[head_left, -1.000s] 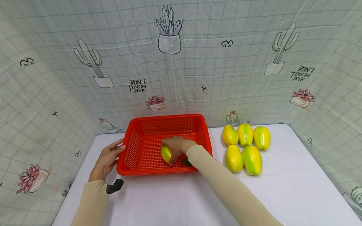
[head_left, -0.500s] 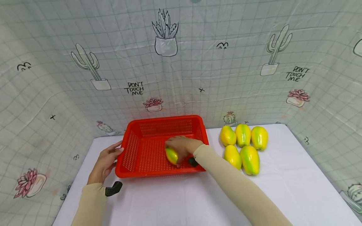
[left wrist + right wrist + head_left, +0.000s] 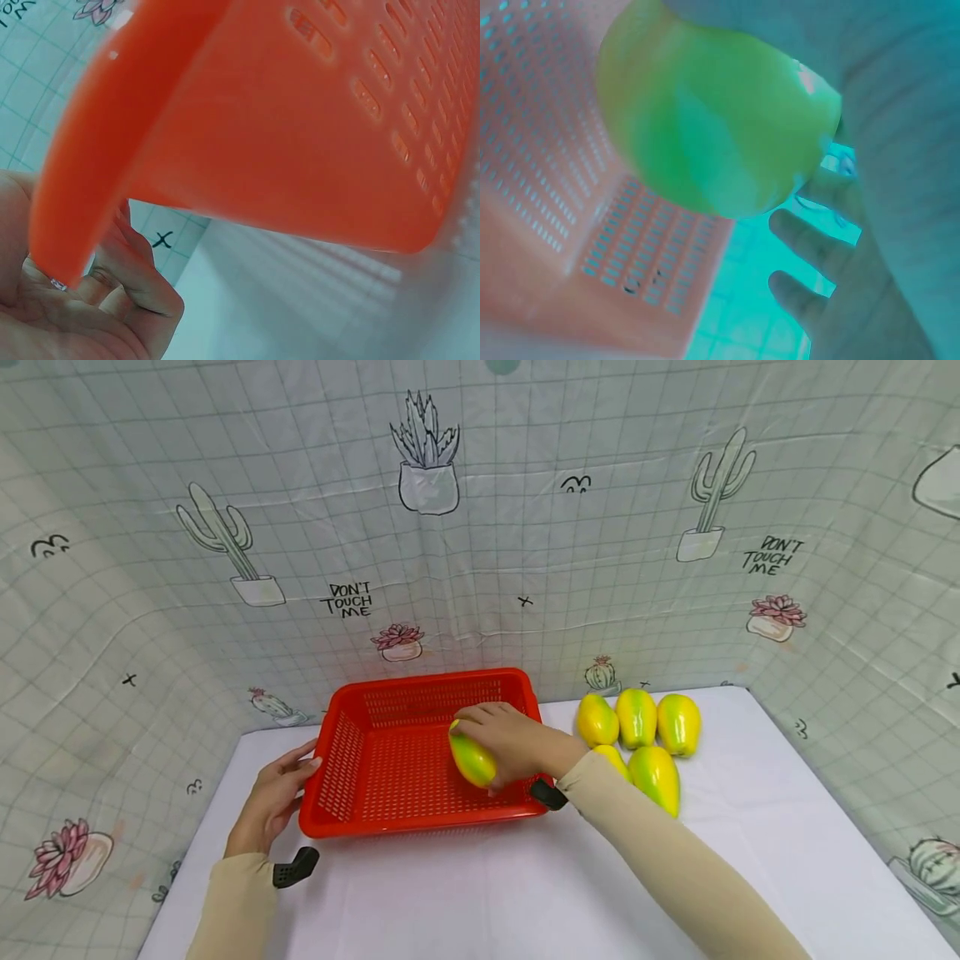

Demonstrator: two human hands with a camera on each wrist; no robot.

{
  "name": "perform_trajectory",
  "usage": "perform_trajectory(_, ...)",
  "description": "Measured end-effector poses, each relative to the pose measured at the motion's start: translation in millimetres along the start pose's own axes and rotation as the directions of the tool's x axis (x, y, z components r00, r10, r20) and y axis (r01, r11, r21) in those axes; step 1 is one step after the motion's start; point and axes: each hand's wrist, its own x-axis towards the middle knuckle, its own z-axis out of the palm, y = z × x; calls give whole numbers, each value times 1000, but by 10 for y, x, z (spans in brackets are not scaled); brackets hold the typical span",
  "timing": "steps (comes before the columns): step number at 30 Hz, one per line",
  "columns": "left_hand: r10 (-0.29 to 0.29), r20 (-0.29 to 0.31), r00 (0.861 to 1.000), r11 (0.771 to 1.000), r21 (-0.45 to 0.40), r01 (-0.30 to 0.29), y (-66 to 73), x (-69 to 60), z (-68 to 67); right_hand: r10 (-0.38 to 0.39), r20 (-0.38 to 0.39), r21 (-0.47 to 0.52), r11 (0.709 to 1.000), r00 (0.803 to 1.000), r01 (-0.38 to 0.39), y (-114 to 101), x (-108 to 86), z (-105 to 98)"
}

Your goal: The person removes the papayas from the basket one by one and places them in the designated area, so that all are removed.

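Observation:
In the head view, a red plastic basket (image 3: 408, 823) stands on the white table. My left hand (image 3: 272, 795) holds its left rim; the left wrist view has the orange-looking rim (image 3: 97, 142) between thumb and curled fingers (image 3: 139, 277). Inside the basket's right half, my right hand (image 3: 517, 745) grips a yellow-green papaya (image 3: 472, 762) from above and the right. The right wrist view shows this papaya (image 3: 712, 120) close up beside the perforated basket wall (image 3: 536, 127), apart from it as far as I can tell. Some fingers (image 3: 806, 240) show past the fruit.
Several more papayas (image 3: 636, 718) lie grouped on the table right of the basket, one partly hidden behind my right forearm (image 3: 660, 852). Patterned cloth walls (image 3: 480, 552) rise behind and at both sides. White tablecloth (image 3: 420, 902) lies in front of the basket.
My right hand has moved right and upward with the papaya, from the basket's middle toward its right side. The left hand keeps its hold on the rim. The head view has shifted slightly.

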Motion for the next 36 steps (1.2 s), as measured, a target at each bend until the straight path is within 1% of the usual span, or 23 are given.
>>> perform_trajectory(5, 0, 1, 1000, 1000, 5, 0, 11, 12, 12, 3, -117, 42, 999, 993, 1, 61, -289, -28)
perform_trajectory(11, 9, 6, 1000, 1000, 5, -9, 0, 4, 4, 43, -206, 110, 994, 978, -20, 125, -602, 5)
perform_trajectory(14, 9, 5, 1000, 1000, 4, -9, -1, 4, 8, 60, -260, 132, 991, 964, -26, 154, -757, 11)
perform_trajectory(19, 4, 8, 1000, 1000, 2, -4, -1, 8, 4, 72, -354, 159, 987, 932, -16, 211, -1007, 17)
perform_trajectory(23, 5, 13, 1000, 1000, 2, -5, -4, 11, -11, 107, -389, 195, 980, 915, -32, 270, -1200, 25)
perform_trajectory(27, 5, 18, 1000, 1000, 0, -5, -7, 13, -20, 168, -396, 244, 967, 903, -73, 332, -1399, 36)
perform_trajectory(30, 7, 21, 1000, 1000, -4, -7, -6, 15, -20, 214, -405, 274, 956, 889, -105, 387, -1537, 54)
perform_trajectory(32, 7, 20, 1000, 1000, -6, -7, -4, 16, -18, 234, -418, 277, 953, 878, -122, 429, -1624, 73)
perform_trajectory(36, 3, 13, 1000, 1000, -9, -3, -1, 11, -11, 249, -449, 274, 952, 858, -133, 508, -1802, 111)
